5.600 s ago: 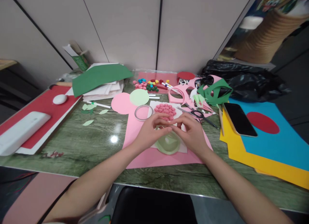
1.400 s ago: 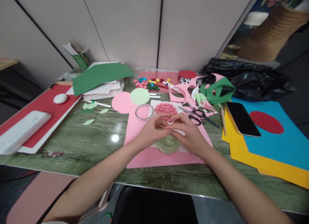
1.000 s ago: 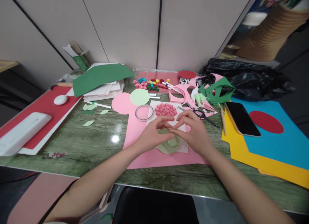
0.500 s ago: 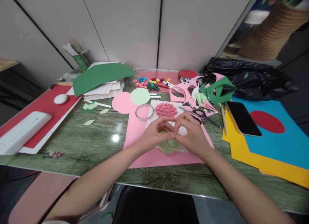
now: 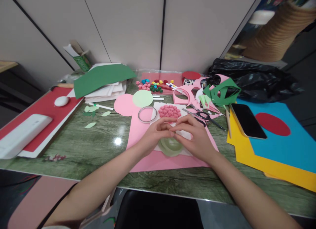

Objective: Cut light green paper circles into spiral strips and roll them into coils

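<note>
My left hand (image 5: 158,133) and my right hand (image 5: 194,135) meet at their fingertips above the pink sheet (image 5: 142,161). Both have curled fingers pressed together; whatever they pinch is too small or hidden to make out. Below the hands a pale green paper spiral (image 5: 170,146) lies on a white sheet (image 5: 154,125), partly covered by my fingers. Just beyond the fingertips sits a cluster of pink rolled paper flowers (image 5: 170,112). Left of the cluster is a clear ring (image 5: 147,114). To its right lie black-handled scissors (image 5: 202,115).
A phone (image 5: 249,121) rests on blue and yellow sheets (image 5: 278,153) at right. Pink and green paper scraps (image 5: 221,92) and a black plastic bag (image 5: 254,80) lie behind. Small coloured paper flowers (image 5: 155,85) are at the back. Left are cut leaves (image 5: 91,125) and a white device (image 5: 26,135).
My fingertips have shifted slightly left and changed their hold. More of the pale green spiral shows beneath my hands. The other things stay put.
</note>
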The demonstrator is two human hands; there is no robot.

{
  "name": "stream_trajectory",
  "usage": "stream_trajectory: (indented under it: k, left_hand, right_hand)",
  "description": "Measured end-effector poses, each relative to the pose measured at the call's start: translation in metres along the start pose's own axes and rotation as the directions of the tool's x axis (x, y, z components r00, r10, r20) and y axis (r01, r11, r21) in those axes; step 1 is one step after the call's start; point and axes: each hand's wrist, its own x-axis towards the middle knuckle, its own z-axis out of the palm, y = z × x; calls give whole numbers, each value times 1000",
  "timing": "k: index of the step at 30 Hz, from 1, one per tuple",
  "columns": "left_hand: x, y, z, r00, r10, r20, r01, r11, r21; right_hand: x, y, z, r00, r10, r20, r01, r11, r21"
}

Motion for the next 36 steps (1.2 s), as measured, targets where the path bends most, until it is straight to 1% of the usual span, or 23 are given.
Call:
stream_trajectory:
  k: [4,8,11,15,25,29,32,36]
  left_hand:
    - [0,0,1,999,31,-18,-30,998,50]
    - [-1,1,4,998,42,-42,-38,996,86]
    - [-1,1,5,999,36,-37,-31,993,111]
    - [-1,1,4,999,50,-19,-47,990,132]
    - [-1,2,8,1000,-23,7,22,994,108]
    - [-1,0,6,999,-36,30,34,996,82]
    - [0,-1,5,999,-46,26,44,997,60]
    - [0,-1,4,998,-68,9,68,997,22]
  right_hand:
    - [-1,8,2,998,-47,38,47,999,6]
    - [-1,11,2,1000,-20,-2,20,1000,-2]
    - [-1,10,1,999,20,-43,-21,1000,-14]
    - [-1,8,-1,997,31,-74,-32,999,-13]
    - [1,3,-1,999,45,-16,-44,999,14]
    - [0,4,0,1000,24,-8,-23,999,37]
    - [-1,5,1,1000,6,0,-6,1000,25]
    - [-1,3,1,999,29,16,-29,1000,-12]
